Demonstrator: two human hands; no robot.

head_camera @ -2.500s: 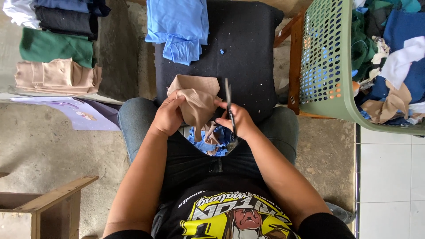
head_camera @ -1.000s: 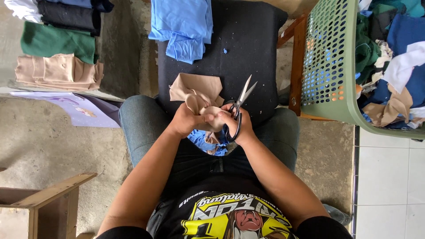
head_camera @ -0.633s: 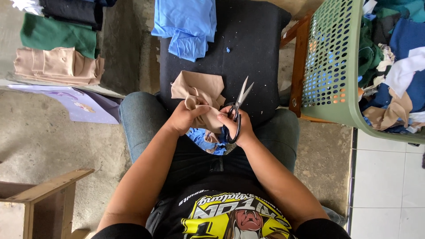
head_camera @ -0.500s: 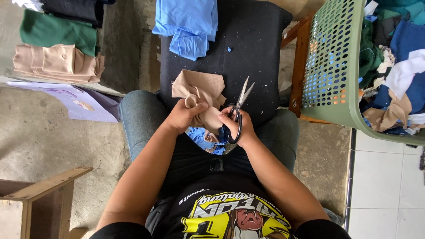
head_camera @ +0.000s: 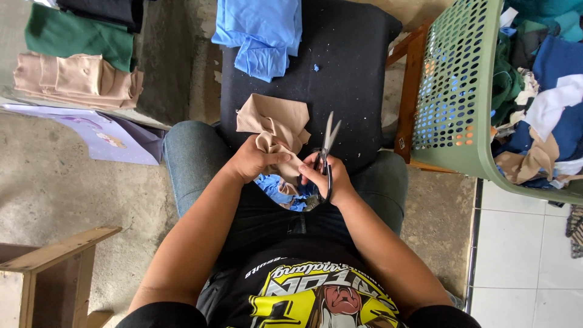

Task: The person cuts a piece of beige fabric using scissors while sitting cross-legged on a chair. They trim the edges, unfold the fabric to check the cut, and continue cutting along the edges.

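My left hand (head_camera: pixel 252 160) grips a bunched fold of tan cloth (head_camera: pixel 274 124) that spreads onto a black padded stool (head_camera: pixel 352 73) in front of my knees. My right hand (head_camera: pixel 326 178) holds black-handled scissors (head_camera: pixel 328 149), blades slightly parted and pointing away from me, right beside the cloth's edge. Blue fabric scraps (head_camera: pixel 279 189) lie in my lap between both hands. A folded light blue garment (head_camera: pixel 258 33) rests on the far end of the stool.
A green perforated laundry basket (head_camera: pixel 461 97) full of mixed fabric scraps sits on a wooden stand at right. Folded tan (head_camera: pixel 76 82), green (head_camera: pixel 79 36) and black clothes are stacked at the left, above a purple sheet (head_camera: pixel 103 136). A wooden frame (head_camera: pixel 54 261) stands lower left.
My hands came together over my lap. The scissors, held upright and closed beside the cloth, tilted and their blades parted. The tan cloth is bunched more in my left hand.
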